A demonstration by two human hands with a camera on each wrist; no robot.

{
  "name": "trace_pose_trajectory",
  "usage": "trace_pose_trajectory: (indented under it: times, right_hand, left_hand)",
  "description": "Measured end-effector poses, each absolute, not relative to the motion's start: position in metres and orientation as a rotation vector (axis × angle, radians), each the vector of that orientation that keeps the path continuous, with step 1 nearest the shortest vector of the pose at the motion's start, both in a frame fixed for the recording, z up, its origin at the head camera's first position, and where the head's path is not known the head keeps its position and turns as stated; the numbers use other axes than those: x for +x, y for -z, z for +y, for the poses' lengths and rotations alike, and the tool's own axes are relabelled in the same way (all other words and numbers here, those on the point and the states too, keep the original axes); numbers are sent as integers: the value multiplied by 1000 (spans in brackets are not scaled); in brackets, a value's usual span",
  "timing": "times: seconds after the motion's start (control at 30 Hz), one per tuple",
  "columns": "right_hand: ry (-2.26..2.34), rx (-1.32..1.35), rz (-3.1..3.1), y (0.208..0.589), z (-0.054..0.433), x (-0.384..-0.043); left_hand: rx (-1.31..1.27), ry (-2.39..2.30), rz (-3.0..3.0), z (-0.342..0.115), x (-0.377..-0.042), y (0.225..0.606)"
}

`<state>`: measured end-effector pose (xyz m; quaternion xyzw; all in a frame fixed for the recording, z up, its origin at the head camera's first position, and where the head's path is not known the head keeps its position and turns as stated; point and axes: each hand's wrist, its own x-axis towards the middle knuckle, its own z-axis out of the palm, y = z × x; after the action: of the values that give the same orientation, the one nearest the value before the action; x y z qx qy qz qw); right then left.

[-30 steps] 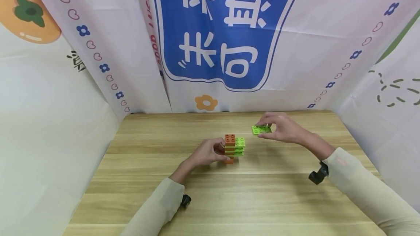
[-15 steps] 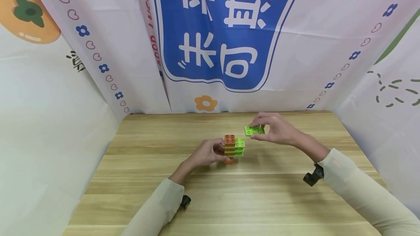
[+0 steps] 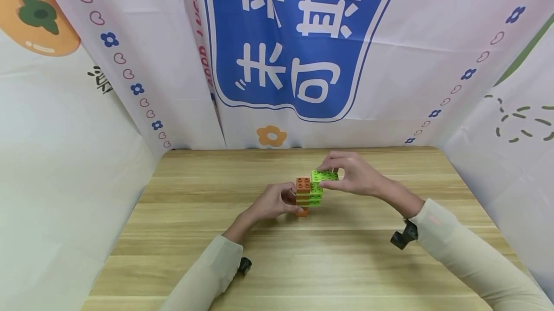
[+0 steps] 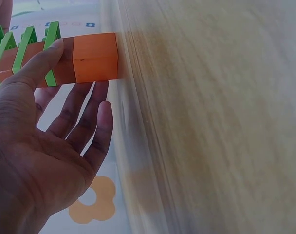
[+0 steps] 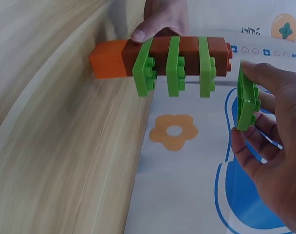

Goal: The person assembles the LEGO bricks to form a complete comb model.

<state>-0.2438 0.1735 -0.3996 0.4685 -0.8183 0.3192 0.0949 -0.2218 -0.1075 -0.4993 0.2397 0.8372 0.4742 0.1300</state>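
Observation:
A tower of orange and brown building bricks (image 3: 303, 185) stands upright on the wooden table, with three flat green plates (image 5: 173, 73) layered between the bricks and jutting out to the right. My left hand (image 3: 272, 200) grips the tower low down from its left side; the left wrist view shows the thumb (image 4: 43, 61) along one face and the fingers behind. Between thumb and fingers my right hand (image 3: 357, 175) pinches a loose green plate (image 5: 248, 97), studs up. It hangs just above and right of the tower's studded top, apart from it in the right wrist view.
The wooden table (image 3: 277, 263) extends around the tower. A printed white cloth (image 3: 389, 94) rises behind its back edge, with more cloth at both sides. A black wrist camera (image 3: 404, 235) sits on the right sleeve, another camera (image 3: 245, 266) on the left.
My right hand has moved left with the green plate, from well right of the tower to close beside its top. The left hand and tower have stayed in place.

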Motion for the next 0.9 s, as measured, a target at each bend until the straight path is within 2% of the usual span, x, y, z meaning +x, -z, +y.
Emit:
trace_pose_trajectory:
  times: [0.9]
  right_hand:
    - [-950,1433,-2400,405,147,-240]
  left_hand:
    - [700,-1381,2423,-107,-222,500]
